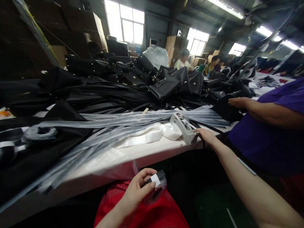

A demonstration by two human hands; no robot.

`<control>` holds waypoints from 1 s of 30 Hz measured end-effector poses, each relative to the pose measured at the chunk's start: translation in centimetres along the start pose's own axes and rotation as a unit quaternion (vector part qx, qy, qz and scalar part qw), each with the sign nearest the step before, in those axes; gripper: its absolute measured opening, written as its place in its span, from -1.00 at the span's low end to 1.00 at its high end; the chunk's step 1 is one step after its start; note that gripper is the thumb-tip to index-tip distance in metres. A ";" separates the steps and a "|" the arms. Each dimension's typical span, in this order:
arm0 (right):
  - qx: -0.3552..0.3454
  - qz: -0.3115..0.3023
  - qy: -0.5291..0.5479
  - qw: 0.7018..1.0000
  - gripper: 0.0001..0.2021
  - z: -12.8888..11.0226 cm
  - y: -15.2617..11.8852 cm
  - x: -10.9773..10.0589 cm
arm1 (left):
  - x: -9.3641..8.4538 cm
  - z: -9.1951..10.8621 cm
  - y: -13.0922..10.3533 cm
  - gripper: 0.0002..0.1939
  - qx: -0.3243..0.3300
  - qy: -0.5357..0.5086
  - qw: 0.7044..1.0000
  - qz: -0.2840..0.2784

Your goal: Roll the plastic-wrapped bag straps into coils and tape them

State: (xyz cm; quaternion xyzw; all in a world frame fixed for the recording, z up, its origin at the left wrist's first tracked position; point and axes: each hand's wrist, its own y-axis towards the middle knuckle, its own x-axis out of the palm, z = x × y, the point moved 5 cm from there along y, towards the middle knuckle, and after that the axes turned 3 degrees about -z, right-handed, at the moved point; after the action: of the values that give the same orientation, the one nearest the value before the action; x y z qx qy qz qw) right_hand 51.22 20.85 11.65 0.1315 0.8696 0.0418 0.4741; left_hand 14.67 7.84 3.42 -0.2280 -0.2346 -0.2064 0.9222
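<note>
Red cloth (163,212) lies nearest, just under the left hand (139,190), whose thumb and fingers are closed on a small black piece (161,175). A white label (155,180) shows by the thumb tip, and a clear film hangs below the fingers. Farther out and to the right of that grip, the right hand (207,136) reaches to the table edge, its fingertips against the near end of a grey dispenser (190,134); whether they grip it or only rest there, I cannot tell.

Left of the right fingertips, past the dispenser, a white band (144,136) lies loosely folded on the pale table (102,167). Translucent strips (114,123) run behind the band and fan toward the near edge, left of the left fingers. A coiled roll (39,134) sits at the far left of both hands. To the right of the right fingers and beyond them, a co-worker's hand (237,102) touches black material (224,107), beside a purple shirt (261,136).

Straight out past the fingers of both hands, long black straps (106,95) lie before heaped black bags (166,85). Farther still are seated people (182,63), stacked cartons (174,42) and bright windows (125,22).
</note>
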 end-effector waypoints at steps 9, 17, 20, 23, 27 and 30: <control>0.073 0.008 0.137 0.988 -0.69 1.8 -3.0 0.0 | 0.5 0.0 -0.1 -0.51 0.025 0.015 1.000 -0.005; 0.117 -0.119 0.188 0.968 -0.67 -2.2 -11.2 3.2 | 1.2 0.3 2.2 -0.50 0.030 0.031 0.999 0.012; 0.073 -0.188 0.296 0.934 -0.64 -8.8 -14.2 5.0 | 2.0 0.8 2.4 -0.53 0.046 0.060 0.996 0.036; 0.041 -0.252 0.363 0.896 -0.66 -13.5 -16.5 6.9 | 2.5 1.3 2.0 -0.59 0.083 0.109 0.989 0.057; 0.063 -0.302 0.355 0.883 -0.62 -14.5 -17.7 10.2 | 2.5 2.3 0.8 -0.68 0.149 0.193 0.966 0.084; 0.097 -0.305 0.327 0.889 -0.55 -13.8 -17.6 11.7 | 2.1 2.9 0.0 -0.73 0.198 0.243 0.944 0.100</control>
State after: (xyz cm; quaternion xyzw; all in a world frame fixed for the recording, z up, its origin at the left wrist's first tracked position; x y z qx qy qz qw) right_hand 30.29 7.80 6.21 -0.1160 0.9724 -0.1483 0.1376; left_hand 15.39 8.75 6.79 -0.0063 -0.0157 -0.1122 0.9935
